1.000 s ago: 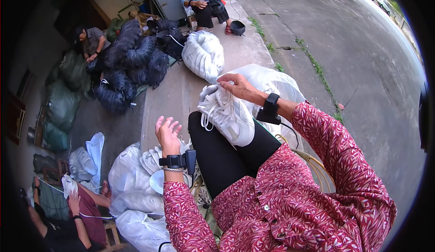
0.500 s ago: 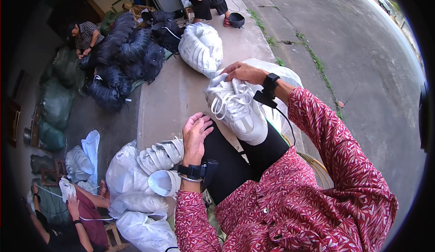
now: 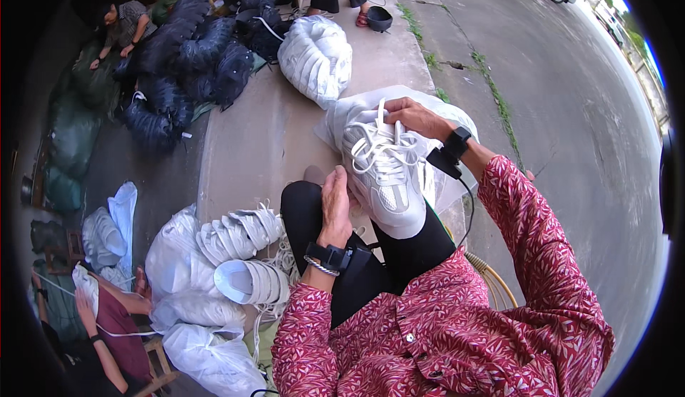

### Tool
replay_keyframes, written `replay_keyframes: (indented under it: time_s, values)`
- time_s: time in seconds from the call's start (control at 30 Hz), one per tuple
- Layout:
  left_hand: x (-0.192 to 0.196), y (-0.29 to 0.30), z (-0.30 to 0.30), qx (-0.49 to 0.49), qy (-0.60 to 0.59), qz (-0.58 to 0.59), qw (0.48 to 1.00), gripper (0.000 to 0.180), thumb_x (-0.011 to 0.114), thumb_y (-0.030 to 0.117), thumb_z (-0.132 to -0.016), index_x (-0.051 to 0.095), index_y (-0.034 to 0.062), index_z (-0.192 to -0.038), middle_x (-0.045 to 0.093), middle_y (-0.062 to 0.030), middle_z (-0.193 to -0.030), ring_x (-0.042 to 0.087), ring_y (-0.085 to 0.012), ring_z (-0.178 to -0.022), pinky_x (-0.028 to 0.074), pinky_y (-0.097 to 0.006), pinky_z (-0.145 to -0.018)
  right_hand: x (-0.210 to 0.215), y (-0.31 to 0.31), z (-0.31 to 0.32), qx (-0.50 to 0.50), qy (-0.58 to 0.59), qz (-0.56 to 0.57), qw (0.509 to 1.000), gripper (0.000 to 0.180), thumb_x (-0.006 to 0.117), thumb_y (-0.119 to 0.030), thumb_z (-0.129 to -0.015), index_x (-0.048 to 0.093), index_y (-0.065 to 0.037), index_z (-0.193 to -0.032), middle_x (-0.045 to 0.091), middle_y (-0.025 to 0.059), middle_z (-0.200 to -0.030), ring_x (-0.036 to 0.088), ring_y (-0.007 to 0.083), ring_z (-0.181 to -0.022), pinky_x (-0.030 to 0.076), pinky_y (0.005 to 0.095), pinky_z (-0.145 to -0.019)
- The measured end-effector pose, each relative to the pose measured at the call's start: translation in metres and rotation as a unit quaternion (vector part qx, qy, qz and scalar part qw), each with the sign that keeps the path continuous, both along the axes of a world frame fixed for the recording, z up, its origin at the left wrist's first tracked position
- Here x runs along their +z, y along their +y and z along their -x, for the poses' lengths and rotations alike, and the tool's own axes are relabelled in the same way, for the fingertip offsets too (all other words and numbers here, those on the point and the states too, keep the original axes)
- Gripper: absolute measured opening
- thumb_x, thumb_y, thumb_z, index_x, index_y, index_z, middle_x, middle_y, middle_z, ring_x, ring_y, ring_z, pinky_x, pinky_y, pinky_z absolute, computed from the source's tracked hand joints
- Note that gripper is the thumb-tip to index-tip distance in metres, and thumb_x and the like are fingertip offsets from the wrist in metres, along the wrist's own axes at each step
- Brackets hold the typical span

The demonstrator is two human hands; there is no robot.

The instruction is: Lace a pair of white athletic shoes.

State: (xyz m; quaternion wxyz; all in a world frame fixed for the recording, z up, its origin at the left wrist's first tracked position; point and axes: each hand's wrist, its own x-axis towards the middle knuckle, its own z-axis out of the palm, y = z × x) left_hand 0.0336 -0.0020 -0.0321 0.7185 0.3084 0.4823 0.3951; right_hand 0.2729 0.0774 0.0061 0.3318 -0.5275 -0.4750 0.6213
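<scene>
One white lace-up mesh sneaker (image 3: 385, 176) lies on the person's lap. The right hand (image 3: 414, 116) has its fingers pinching the sneaker's white lace (image 3: 380, 114); the left hand (image 3: 335, 201), fingers together, rests beside it. Two white bagged bundles (image 3: 316, 53) sit behind.

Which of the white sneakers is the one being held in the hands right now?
The white sneaker lying on the person's lap: the right hand pinches its laces, the left hand touches its side. The other sneakers lie bundled, untouched.

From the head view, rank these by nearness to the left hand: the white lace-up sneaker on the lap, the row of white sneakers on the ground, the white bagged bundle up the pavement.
1. White lace-up sneaker, touching, just right.
2. Row of white sneakers, lower left.
3. White bagged bundle, far ahead.
</scene>
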Motion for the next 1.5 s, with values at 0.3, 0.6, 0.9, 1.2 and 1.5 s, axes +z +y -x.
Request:
replay_keyframes:
  time_s: [0.3,0.6,0.9,1.2,1.5]
  values:
    - [-0.036,0.006,-0.008,-0.087,-0.021,-0.009,0.996,0.072,0.052,0.057,-0.084,0.047,-0.0020,-0.124,0.052,-0.0093,-0.121,0.045,-0.0172,-0.112,0.034,-0.030,-0.094,-0.033,-0.021,-0.029,0.196,-0.349,-0.352,0.846,0.057,0.073,-0.015,-0.065,0.047,-0.002,-0.115,0.056,0.0148,-0.105,0.055,0.0309,-0.097,0.043,0.0331,-0.086]
    - [0.037,0.010,0.016,-0.012,-0.222,-0.120,0.967,0.073,0.058,0.052,-0.083,0.037,-0.0012,-0.129,0.046,-0.0098,-0.126,0.049,-0.0163,-0.110,0.042,-0.028,-0.091,0.040,-0.019,0.028,0.007,0.064,0.014,0.998,0.037,0.049,-0.028,-0.091,0.052,-0.002,-0.118,0.061,0.0071,-0.098,0.061,0.0112,-0.076,0.052,0.0227,-0.064]
    - [0.147,0.023,0.177,-0.018,-0.119,-0.341,0.932,0.060,0.052,0.053,-0.086,0.054,-0.0003,-0.114,0.060,-0.0057,-0.104,0.055,-0.0104,-0.098,0.044,-0.024,-0.086,0.129,-0.010,0.169,0.099,-0.017,-0.346,0.933,0.055,0.063,-0.019,-0.077,0.045,-0.001,-0.126,0.056,0.0108,-0.115,0.052,0.0196,-0.107,0.040,0.0325,-0.093]
    - [0.126,-0.022,0.292,-0.157,0.126,-0.213,0.956,0.066,0.073,0.052,-0.069,0.061,-0.0027,-0.103,0.063,-0.0043,-0.092,0.057,-0.0101,-0.085,0.042,-0.023,-0.080,0.086,-0.020,0.271,0.366,-0.108,-0.616,0.689,0.060,0.065,-0.032,-0.078,0.044,-0.002,-0.125,0.049,0.0210,-0.123,0.048,0.0378,-0.115,0.040,0.0420,-0.096]
    - [0.107,-0.033,0.281,-0.188,0.144,-0.188,0.953,0.031,0.080,0.016,-0.064,0.065,-0.0025,-0.084,0.062,0.0008,-0.074,0.054,-0.0065,-0.068,0.043,-0.021,-0.063,0.067,-0.033,0.287,0.413,-0.188,-0.613,0.647,0.078,0.072,-0.022,-0.063,0.039,-0.008,-0.131,0.038,0.0194,-0.134,0.039,0.0376,-0.122,0.035,0.0465,-0.099]
